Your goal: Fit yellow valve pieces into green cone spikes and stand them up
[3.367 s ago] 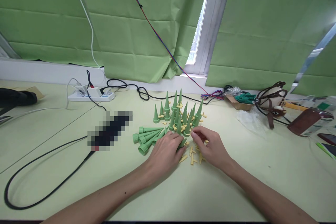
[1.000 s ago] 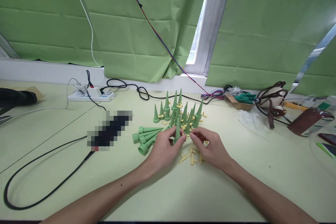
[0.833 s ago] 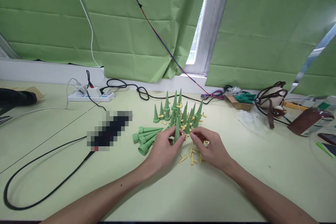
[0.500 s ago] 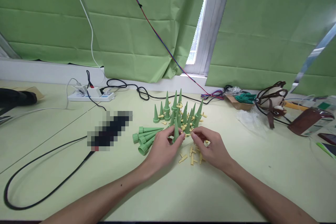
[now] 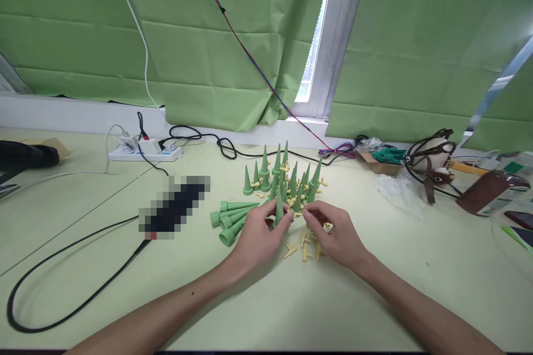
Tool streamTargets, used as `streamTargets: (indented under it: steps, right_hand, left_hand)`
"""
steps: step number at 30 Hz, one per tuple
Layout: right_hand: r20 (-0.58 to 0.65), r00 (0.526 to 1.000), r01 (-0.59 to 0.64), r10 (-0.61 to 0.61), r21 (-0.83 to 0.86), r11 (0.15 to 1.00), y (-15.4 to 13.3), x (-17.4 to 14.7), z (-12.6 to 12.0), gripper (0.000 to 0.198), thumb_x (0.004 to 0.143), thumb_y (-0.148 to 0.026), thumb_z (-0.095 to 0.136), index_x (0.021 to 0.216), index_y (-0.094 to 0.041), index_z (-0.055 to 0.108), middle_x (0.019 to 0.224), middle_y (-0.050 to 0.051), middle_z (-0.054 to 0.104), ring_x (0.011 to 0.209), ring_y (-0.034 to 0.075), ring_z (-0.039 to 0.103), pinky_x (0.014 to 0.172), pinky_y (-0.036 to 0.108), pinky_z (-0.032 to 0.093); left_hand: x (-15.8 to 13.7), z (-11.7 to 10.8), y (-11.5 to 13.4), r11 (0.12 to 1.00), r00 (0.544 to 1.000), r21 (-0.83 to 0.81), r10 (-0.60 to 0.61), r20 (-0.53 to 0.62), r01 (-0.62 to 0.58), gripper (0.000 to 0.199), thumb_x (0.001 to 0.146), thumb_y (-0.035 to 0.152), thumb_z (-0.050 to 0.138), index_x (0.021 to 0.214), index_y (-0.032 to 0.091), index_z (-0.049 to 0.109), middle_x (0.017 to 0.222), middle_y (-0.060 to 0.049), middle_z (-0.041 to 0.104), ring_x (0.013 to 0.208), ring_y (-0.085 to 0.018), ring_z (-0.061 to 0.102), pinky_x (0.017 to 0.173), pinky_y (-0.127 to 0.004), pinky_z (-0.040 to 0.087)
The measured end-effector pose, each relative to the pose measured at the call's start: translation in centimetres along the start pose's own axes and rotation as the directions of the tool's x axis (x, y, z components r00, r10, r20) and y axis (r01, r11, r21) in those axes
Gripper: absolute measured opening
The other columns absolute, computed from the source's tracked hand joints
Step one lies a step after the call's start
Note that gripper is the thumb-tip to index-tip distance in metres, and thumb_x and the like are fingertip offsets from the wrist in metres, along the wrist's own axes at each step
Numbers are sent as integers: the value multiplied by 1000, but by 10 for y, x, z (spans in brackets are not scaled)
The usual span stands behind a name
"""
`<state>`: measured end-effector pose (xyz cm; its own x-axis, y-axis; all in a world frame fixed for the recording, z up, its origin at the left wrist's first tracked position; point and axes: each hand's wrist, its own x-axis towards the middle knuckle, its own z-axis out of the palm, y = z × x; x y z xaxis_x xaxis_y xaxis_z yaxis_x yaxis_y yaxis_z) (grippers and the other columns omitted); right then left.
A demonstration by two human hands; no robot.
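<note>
My left hand (image 5: 262, 233) is closed around a green plastic spike (image 5: 279, 208), its tip pointing up. Between the two hands shows a small yellow valve piece (image 5: 297, 214); my right hand (image 5: 331, 227) pinches its right end, and its left end is close to my left fingertips. Whether that piece touches the spike is hard to make out. Just beyond the hands stand several upright green spikes (image 5: 265, 161), some with yellow pieces at their sides. Left of my left hand lie several more spikes (image 5: 233, 217). Loose yellow valves (image 5: 305, 252) are scattered below the hands.
A blurred dark device (image 5: 175, 208) with a black cable lies to the left. Behind it is a power strip (image 5: 145, 152). At the right are a crumpled plastic bag (image 5: 402, 191), a cardboard box (image 5: 378, 163) and a brown container (image 5: 493, 193). Green curtains (image 5: 233, 39) hang behind.
</note>
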<state>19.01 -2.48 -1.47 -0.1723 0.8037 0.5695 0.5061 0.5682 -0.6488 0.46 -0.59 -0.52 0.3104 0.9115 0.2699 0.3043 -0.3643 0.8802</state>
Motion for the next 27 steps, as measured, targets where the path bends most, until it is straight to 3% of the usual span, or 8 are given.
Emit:
streamTargets:
  steps: [10,19,27]
  right_hand:
    - [4,1000,16,-16,-9,1000,-2,-1,0,21,98,-31,50,87,-19,63,73,3,64,59,14,55,54,26,47]
    - [41,998,38,-37,-12,999,-4,-1,0,23,99,-32,49,89,-19,64,70,3,62,58,15,52,53,26,45]
    - [38,999,26,-27,19,999,-2,-2,0,18,99,-29,51,92,-19,64,74,4,64,61,15,54,56,27,46]
  left_hand:
    - [-2,0,0,1000,1000,-27,9,24,-8,25,93,43,56,89,19,63,82,-3,66,72,-17,60,60,-25,47]
    - [-1,1,-1,1000,998,1,24,60,-24,26,93,43,57,87,18,62,78,-1,62,64,-14,53,59,-26,47]
    - [-3,2,0,998,997,-60,3,72,1,27,95,45,53,90,19,59,79,-1,60,70,-16,57,61,-26,48]
